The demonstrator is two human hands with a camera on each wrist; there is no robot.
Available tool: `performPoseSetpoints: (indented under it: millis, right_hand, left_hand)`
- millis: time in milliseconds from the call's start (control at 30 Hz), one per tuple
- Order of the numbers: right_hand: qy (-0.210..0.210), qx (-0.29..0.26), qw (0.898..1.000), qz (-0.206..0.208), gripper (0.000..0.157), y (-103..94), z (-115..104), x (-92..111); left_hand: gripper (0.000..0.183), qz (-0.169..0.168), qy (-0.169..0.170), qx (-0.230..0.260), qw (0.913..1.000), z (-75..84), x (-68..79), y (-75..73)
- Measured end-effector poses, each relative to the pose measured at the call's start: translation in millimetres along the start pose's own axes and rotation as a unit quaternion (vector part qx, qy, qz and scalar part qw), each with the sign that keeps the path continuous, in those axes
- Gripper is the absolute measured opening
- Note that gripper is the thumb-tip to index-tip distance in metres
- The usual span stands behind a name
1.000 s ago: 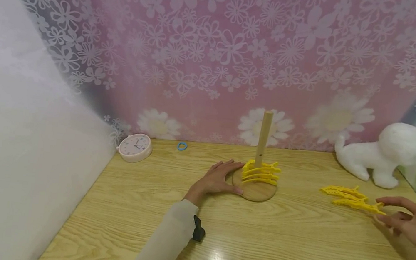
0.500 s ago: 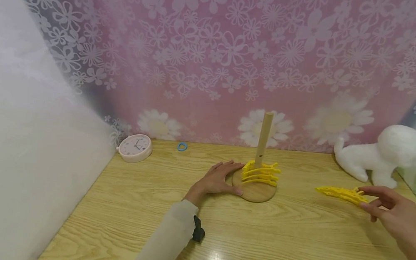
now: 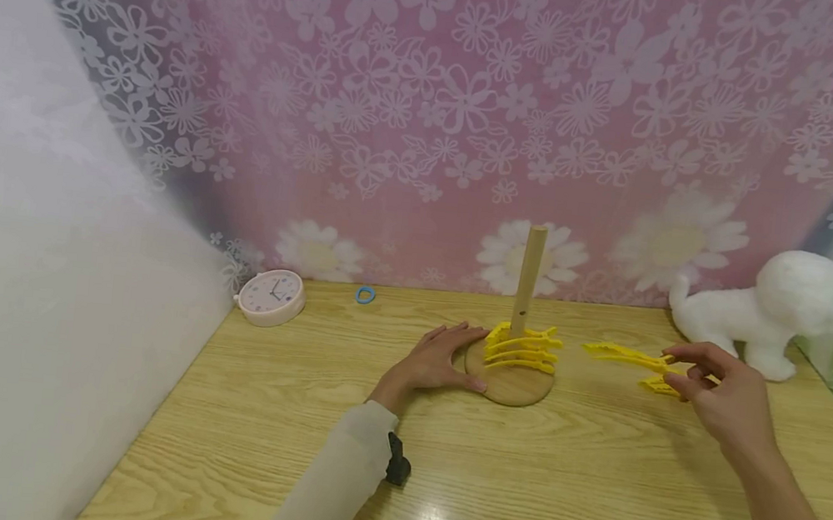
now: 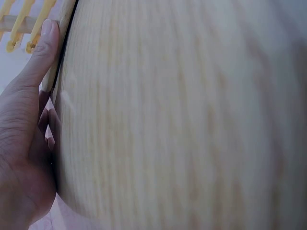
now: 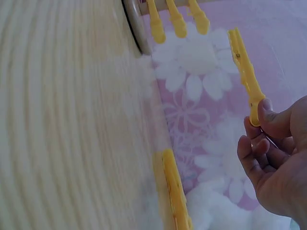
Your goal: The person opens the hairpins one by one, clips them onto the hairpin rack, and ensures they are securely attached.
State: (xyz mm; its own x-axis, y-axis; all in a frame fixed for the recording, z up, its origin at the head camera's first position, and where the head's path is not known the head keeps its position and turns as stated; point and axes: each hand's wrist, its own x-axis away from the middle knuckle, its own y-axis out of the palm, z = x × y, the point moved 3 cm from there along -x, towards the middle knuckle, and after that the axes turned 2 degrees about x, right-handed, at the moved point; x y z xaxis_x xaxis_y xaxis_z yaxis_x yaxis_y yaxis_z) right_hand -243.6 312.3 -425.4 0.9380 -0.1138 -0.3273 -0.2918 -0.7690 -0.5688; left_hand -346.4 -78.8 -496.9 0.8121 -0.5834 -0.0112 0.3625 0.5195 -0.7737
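Note:
A wooden post (image 3: 530, 275) rises from a round wooden base (image 3: 513, 391). Several curved yellow plastic pieces (image 3: 523, 356) are stacked around the foot of the post. My left hand (image 3: 437, 361) rests at the base's left side, thumb and fingers spread along the rim; in the left wrist view the thumb (image 4: 41, 52) lies straight against the base. To the right, my right hand (image 3: 723, 398) pinches one end of a long yellow plastic piece (image 5: 245, 72), raised above the table and pointing left. Another yellow piece (image 3: 659, 386) lies on the table, partly hidden behind that hand.
A white plush dog (image 3: 766, 310) stands at the back right. At the back left are a pink clock (image 3: 271, 296) and a small blue ring (image 3: 365, 294). A flowered curtain (image 3: 429, 127) hangs along the table's far edge.
My right hand has moved left and slightly back, carrying a yellow piece up and away from the one on the table. My left hand has stayed at the base.

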Motion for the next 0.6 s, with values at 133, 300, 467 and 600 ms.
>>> performPoseSetpoints:
  millis: [133, 300, 467, 600]
  right_hand:
    - [-0.007, 0.003, 1.000, 0.015, 0.023, 9.1, -10.2, -5.1]
    - [-0.009, 0.008, 0.999, 0.033, 0.022, 20.5, -23.1, -7.7]
    - [0.004, 0.005, 0.999, 0.050, 0.022, 32.3, -33.3, -13.0]
    - [0.008, 0.010, 0.998, 0.062, 0.019, 43.4, -39.5, -19.7]
  left_hand:
    - [0.098, 0.000, 0.002, 0.002, 1.0000, -0.3, -0.1, 0.3]
    - [0.099, -0.003, -0.001, -0.004, 1.0000, -0.9, -0.2, 0.4]
    - [0.098, -0.003, -0.004, -0.011, 0.9999, -1.6, -0.7, 0.5]
    - [0.098, -0.002, -0.004, -0.010, 0.9999, -1.2, -0.2, 0.1]
